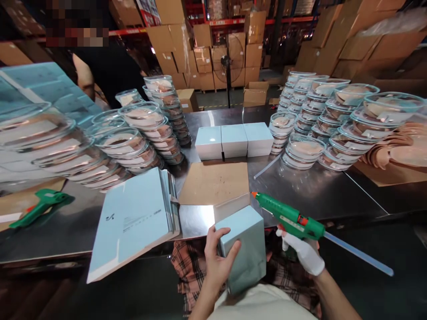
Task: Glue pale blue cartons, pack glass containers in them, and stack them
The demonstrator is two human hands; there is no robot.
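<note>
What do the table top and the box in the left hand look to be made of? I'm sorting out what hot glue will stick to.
The table top looks like bare sheet metal, probably stainless steel: grey, shiny, mirroring light. The box in the left hand looks like pale blue-green coated paperboard, smooth with a soft sheen and crisp folded edges.

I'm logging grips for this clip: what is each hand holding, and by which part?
Left hand grips the pale box by its near left edge. Gloved right hand holds the green glue gun by its handle.
</note>
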